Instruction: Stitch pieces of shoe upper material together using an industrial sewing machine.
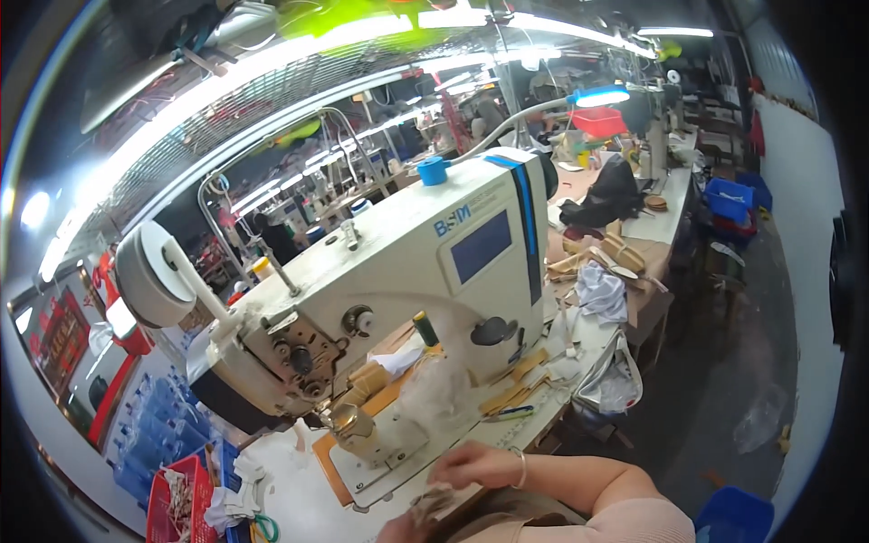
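Observation:
A white sewing machine (407, 244) fills the middle of the view, its needle area at the lower left end. My right hand (477, 465), with a bracelet at the wrist, is just in front of the machine bed (398, 466). Its fingers are curled together, and whatever they may hold is too small to tell. Lower down, my left hand (405, 527) is partly cut off by the bottom edge. It is closed on a small greyish-brown piece of material (432, 503), somewhat blurred. By the needle area sits a rounded tan piece (353, 425).
A green thread spool (424, 328), a clear plastic bag (436, 391) and a blue-green pen (509, 414) lie about the machine. At lower left stands a red basket (181, 502); white gloves (237, 493) hang beside it. Blue bins (730, 201) stand along the right aisle.

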`<state>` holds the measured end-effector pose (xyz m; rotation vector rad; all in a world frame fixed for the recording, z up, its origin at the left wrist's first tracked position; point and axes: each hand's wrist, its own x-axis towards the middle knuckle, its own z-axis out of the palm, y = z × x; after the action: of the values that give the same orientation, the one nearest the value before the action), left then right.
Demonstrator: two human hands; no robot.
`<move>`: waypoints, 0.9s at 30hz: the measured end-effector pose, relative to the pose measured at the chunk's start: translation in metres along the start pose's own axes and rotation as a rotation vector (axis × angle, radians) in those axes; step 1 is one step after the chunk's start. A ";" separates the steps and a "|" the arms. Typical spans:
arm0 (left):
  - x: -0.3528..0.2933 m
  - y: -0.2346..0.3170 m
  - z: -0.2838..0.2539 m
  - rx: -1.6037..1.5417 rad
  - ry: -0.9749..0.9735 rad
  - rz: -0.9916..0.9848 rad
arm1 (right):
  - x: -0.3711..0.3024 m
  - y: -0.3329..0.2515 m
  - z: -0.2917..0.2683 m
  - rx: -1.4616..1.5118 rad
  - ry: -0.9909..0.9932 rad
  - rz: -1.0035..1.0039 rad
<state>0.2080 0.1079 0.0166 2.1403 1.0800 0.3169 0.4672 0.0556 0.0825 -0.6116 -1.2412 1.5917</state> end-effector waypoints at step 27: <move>-0.018 -0.026 -0.004 -0.175 0.654 -0.168 | -0.025 0.035 -0.120 -1.595 1.117 -0.342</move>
<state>0.1790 0.1063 0.0029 1.8077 1.5110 1.0386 0.5632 0.0844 0.0041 -1.7578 -1.3104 -0.4337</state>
